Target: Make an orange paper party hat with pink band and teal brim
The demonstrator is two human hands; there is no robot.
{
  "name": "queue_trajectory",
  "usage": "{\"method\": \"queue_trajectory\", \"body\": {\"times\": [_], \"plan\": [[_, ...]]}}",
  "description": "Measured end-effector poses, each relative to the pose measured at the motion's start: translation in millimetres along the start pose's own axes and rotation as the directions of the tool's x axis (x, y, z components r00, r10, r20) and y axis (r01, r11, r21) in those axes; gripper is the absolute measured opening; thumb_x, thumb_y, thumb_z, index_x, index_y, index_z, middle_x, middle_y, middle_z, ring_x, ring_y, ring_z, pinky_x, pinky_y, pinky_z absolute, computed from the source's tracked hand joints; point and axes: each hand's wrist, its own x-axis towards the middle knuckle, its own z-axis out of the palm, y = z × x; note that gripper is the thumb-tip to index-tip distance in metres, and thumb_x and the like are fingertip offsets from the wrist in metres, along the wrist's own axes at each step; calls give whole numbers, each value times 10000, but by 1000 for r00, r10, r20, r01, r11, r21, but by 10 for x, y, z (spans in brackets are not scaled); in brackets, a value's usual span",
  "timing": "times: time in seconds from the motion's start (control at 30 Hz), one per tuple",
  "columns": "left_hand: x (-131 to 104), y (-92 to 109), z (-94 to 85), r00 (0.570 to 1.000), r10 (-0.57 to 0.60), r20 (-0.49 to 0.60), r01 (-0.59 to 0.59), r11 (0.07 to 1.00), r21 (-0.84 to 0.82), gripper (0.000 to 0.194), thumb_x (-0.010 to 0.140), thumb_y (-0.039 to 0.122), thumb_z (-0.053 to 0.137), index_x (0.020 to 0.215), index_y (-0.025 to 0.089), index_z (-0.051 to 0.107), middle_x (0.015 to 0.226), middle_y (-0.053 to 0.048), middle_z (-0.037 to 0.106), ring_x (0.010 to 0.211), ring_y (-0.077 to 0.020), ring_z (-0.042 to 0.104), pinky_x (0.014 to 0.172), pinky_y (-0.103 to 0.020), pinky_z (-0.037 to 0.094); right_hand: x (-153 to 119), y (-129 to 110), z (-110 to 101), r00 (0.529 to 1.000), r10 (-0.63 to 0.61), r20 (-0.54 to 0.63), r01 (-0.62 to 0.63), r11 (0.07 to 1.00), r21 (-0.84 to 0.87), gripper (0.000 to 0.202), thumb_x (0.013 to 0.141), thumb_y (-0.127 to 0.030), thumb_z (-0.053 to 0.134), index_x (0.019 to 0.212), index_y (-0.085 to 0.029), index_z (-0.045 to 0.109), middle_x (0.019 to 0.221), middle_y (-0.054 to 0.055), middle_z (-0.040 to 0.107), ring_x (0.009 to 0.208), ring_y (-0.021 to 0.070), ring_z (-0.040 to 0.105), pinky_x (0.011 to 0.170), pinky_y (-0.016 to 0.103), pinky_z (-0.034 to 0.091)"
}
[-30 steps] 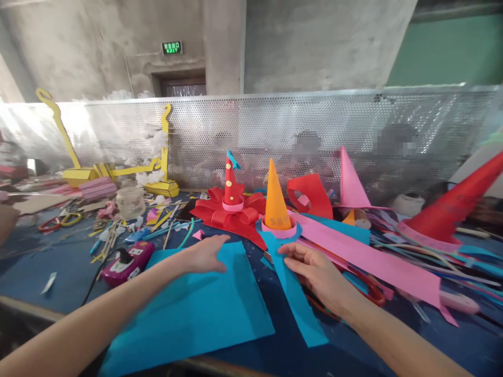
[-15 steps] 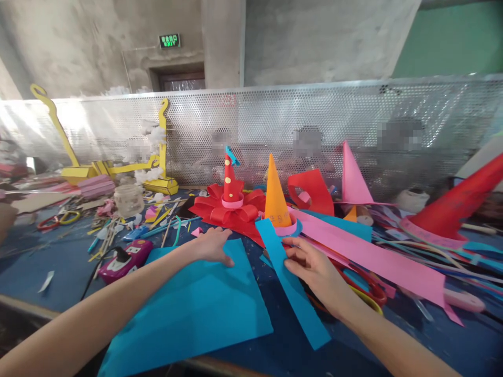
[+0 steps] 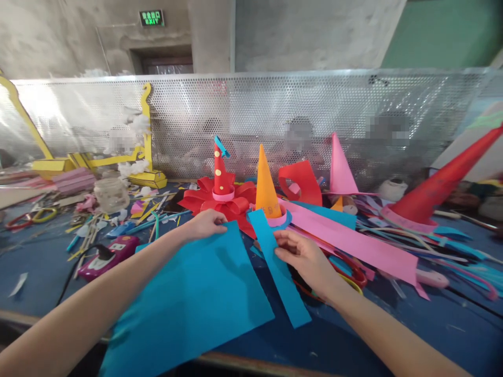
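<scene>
My left hand [image 3: 206, 224] pinches the far edge of a large blue sheet of paper [image 3: 204, 293], fingers curled over it. The sheet's far end is lifted a little and its near end hangs past the table edge. My right hand [image 3: 301, 254] holds a narrow blue paper strip [image 3: 281, 272] between thumb and fingers, to the right of the sheet. Just beyond the strip's far end stands an orange paper cone [image 3: 268, 188] in a pink and blue ring. Behind my left hand is a red polka-dot cone [image 3: 219, 173] on a red looped-paper base [image 3: 200, 196].
Scissors with red and yellow handles [image 3: 356, 272] lie right of my right hand, under a pink strip [image 3: 353, 238]. A purple power strip [image 3: 110, 256] sits at left among paper scraps. A perforated metal screen [image 3: 251, 115] runs behind; a red cone hat [image 3: 444, 183] stands at right.
My left hand has closed from spread fingers onto the blue sheet's far edge, and that edge has risen. My right hand still holds the strip. The view has shifted slightly.
</scene>
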Motion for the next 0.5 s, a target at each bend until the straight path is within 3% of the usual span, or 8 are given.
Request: {"method": "queue_trajectory", "body": {"times": [0.13, 0.3, 0.5], "plan": [[-7, 85, -23, 999, 26, 30, -21, 984, -176, 224, 735, 341, 602, 815, 166, 718, 784, -37, 719, 719, -194, 620, 634, -266, 462, 15, -56, -61, 1000, 2, -1, -2, 999, 51, 325, 763, -376, 661, 1037, -206, 623, 1061, 70, 692, 974, 229, 649, 889, 393, 499], [-14, 123, 11, 999, 29, 36, -20, 973, -231, 231, 702, 329, 627, 791, 146, 735, 776, -45, 712, 690, -186, 595, 625, -272, 439, 17, -108, -4, 996, 63, 63, -68, 994, 81, 355, 784, -384, 630, 1085, -196, 614, 1019, 70, 708, 901, 216, 679, 780, 353, 539], [50, -30, 103, 997, 18, 75, -2, 978, -206, 239, 652, 270, 630, 828, 137, 723, 788, -32, 702, 703, -182, 577, 639, -264, 413, 100, -7, 322, 995, 81, 65, -70, 984, -162, 273, 725, -245, 658, 984, -176, 604, 806, 26, 657, 737, 186, 641, 657, 315, 497]]}}
